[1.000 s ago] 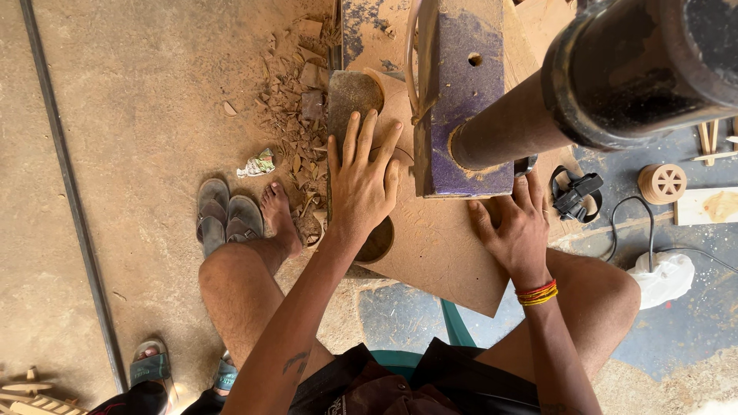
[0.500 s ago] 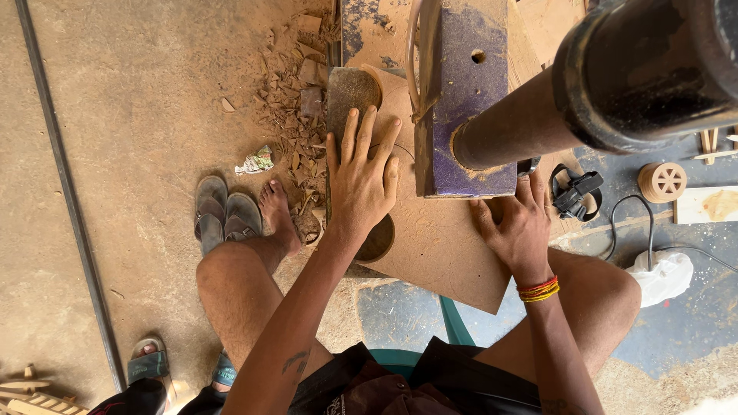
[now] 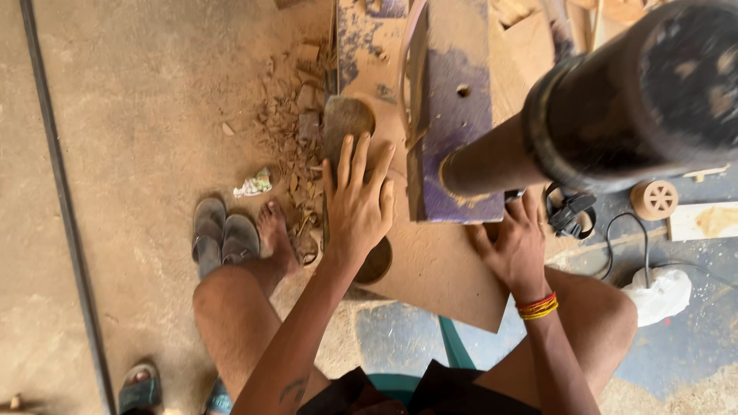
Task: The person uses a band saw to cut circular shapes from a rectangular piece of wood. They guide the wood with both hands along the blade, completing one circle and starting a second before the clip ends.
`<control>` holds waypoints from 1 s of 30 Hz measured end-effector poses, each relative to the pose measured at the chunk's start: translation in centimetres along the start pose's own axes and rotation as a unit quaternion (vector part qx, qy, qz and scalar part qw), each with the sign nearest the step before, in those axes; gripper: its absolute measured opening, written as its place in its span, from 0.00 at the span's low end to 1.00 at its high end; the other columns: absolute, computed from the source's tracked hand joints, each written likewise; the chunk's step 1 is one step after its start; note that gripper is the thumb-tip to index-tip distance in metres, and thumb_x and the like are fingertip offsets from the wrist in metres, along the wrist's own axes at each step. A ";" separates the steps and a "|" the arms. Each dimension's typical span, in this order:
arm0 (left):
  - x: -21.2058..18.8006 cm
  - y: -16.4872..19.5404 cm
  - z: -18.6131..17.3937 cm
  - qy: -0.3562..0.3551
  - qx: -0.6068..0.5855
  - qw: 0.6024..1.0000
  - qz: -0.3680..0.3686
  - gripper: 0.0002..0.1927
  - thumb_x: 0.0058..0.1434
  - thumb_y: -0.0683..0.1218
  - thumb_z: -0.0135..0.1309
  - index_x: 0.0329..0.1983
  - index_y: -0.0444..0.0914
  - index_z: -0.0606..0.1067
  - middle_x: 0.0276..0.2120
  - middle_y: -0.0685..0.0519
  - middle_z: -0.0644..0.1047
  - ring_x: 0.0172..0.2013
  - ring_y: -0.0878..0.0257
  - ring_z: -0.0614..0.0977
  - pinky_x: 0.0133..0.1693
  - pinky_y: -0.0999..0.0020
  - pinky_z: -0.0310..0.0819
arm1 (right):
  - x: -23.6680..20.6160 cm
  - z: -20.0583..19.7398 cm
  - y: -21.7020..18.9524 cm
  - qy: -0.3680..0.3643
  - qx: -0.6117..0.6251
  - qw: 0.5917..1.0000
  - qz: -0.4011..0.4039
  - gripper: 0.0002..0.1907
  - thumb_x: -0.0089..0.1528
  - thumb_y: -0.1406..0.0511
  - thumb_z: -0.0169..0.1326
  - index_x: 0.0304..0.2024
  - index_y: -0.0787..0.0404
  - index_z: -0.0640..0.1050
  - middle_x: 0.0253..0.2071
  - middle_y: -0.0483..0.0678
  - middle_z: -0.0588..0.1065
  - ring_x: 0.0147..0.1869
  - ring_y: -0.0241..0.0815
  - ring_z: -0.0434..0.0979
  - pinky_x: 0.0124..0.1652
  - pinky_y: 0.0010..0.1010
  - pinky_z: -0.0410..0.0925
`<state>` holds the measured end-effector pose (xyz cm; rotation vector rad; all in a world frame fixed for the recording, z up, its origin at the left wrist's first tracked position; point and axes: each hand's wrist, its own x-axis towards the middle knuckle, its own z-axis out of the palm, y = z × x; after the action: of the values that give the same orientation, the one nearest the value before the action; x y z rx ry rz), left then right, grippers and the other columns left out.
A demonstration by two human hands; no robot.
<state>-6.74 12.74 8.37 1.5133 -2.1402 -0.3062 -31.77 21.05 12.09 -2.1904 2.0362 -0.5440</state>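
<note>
Rounded wooden piece lies flat on the board, long axis running away from the person, rounded end pointing far. Left hand presses on it, fingers spread. Right hand rests flat beside the purple block.

Blurred dark cylinder cut off at top right, round wooden piece half under left hand

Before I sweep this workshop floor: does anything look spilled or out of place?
Yes. Wood chips and scraps lie heaped on the dusty floor just left of the board, a crumpled wrapper lies beside them, and a pair of sandals sits loose nearby.
</note>
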 end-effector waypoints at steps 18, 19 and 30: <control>0.0 0.1 0.7 0.000 0.010 1.000 -0.010 0.29 0.71 0.51 0.44 0.76 0.50 0.62 0.75 0.44 0.57 0.76 0.45 0.52 0.70 0.28 0.43 | 0.3 1.0 1.8 0.009 -0.005 1.000 -0.013 0.19 0.61 0.55 0.58 0.43 0.64 0.83 0.46 0.54 0.76 0.59 0.56 0.72 0.60 0.51 0.64; 0.0 0.2 0.7 -0.003 0.012 1.000 -0.010 0.29 0.71 0.51 0.44 0.76 0.49 0.62 0.75 0.44 0.57 0.76 0.45 0.52 0.70 0.27 0.43 | 0.3 1.0 1.9 0.007 0.000 1.000 -0.012 0.20 0.61 0.55 0.59 0.43 0.65 0.83 0.46 0.55 0.75 0.58 0.57 0.72 0.59 0.51 0.64; -0.3 0.3 1.0 0.002 0.008 1.000 -0.016 0.29 0.71 0.51 0.44 0.76 0.49 0.62 0.75 0.43 0.57 0.76 0.45 0.52 0.70 0.27 0.43 | 0.1 1.9 3.4 -0.031 0.000 0.999 0.017 0.21 0.60 0.54 0.60 0.30 0.69 0.82 0.40 0.57 0.75 0.56 0.55 0.73 0.53 0.49 0.70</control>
<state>-7.43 12.98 7.54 1.5561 -2.1215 -0.2974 -34.39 20.26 9.27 -2.1408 2.0362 -0.4666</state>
